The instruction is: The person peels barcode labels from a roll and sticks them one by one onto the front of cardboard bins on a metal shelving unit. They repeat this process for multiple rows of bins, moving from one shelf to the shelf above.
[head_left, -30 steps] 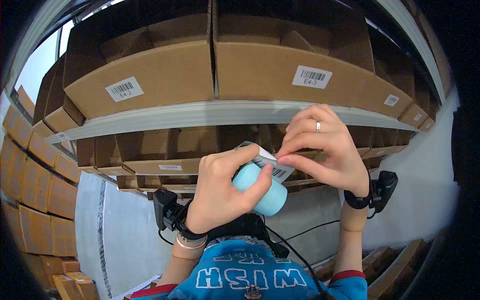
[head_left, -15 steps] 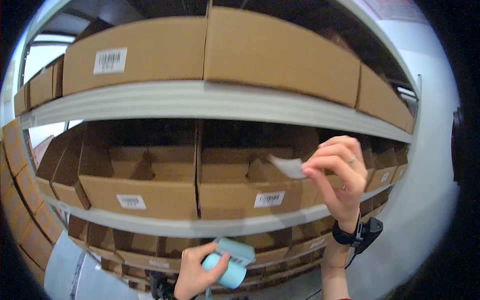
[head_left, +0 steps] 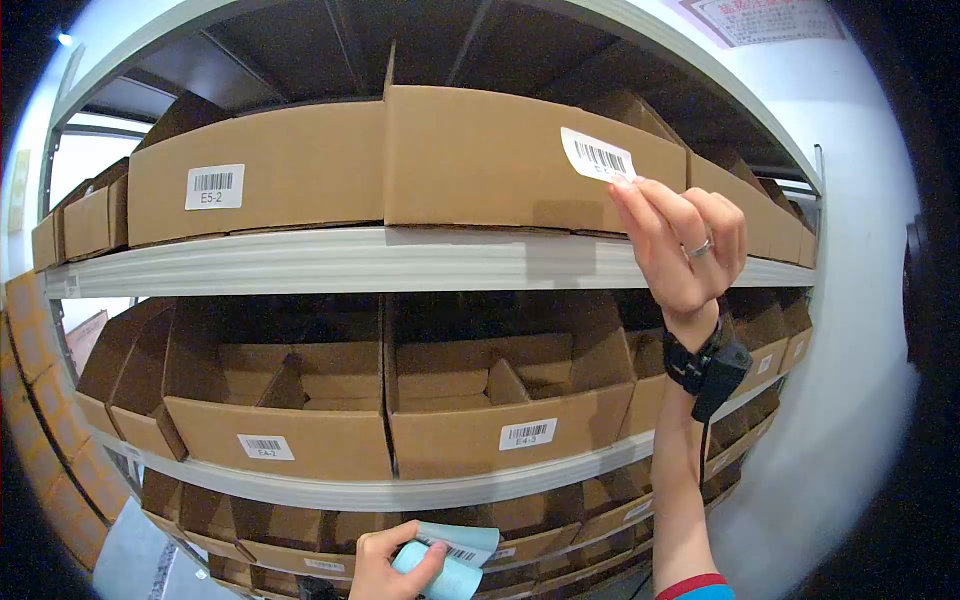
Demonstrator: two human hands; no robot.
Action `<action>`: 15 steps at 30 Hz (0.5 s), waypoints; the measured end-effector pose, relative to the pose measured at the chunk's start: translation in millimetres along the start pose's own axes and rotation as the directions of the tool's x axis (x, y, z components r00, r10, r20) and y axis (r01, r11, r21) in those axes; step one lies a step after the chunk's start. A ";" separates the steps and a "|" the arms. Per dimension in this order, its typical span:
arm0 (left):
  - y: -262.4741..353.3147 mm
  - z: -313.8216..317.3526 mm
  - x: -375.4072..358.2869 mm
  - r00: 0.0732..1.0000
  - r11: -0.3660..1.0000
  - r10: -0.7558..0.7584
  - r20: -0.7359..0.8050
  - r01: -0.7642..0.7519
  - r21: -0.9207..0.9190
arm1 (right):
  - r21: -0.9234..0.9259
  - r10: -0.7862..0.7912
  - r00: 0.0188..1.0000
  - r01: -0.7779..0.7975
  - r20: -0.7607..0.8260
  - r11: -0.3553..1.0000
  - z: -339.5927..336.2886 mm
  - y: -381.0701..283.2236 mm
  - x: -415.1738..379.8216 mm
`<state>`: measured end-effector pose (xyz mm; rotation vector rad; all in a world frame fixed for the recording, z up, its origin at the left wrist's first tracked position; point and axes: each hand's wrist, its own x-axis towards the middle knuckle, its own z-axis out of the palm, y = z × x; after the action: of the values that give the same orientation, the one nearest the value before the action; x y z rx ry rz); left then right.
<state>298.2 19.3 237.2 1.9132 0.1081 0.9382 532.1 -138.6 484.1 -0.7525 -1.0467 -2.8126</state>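
My right hand point(head_left: 685, 235) is raised at the upper right, pinching a white barcode label point(head_left: 597, 155) by its lower right corner. The label lies in front of the face of an upper cardboard box point(head_left: 480, 160); whether it touches the box, I cannot tell. Low in the view, my left hand point(head_left: 395, 568) is wrapped round a light blue label roll point(head_left: 440, 572), whose loose strip carries a barcode. To the left, another upper box point(head_left: 290, 165) bears a label point(head_left: 215, 187) reading E5-2.
A grey metal shelf beam point(head_left: 330, 262) runs below the upper boxes. Under it stand open divided boxes with labels E4-2 point(head_left: 265, 447) and E4-3 point(head_left: 528, 434), and lower rows of boxes. A white wall point(head_left: 860, 200) is at the right.
My right hand has risen with the label from the middle shelf level to the upper box. The view has tilted up, and the left hand with the roll appears lower.
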 end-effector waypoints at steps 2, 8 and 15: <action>3.3 -0.8 0.5 1.000 0.999 -0.011 0.004 0.011 -0.033 | 0.006 -0.018 1.000 0.018 -0.006 1.000 3.5 2.1 1.1; 11.7 -4.3 0.3 0.999 0.997 -0.033 0.008 0.034 -0.064 | 0.039 -0.037 0.999 0.037 0.016 0.999 14.1 7.1 -4.1; 2.9 -3.7 -0.2 0.999 0.999 -0.033 -0.030 0.033 -0.023 | 0.065 -0.041 0.998 0.038 0.049 0.997 26.0 5.5 -12.5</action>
<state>294.8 20.4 240.2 1.8713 0.1457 0.9424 555.2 -128.1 498.7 -0.8082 -1.1669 -2.7913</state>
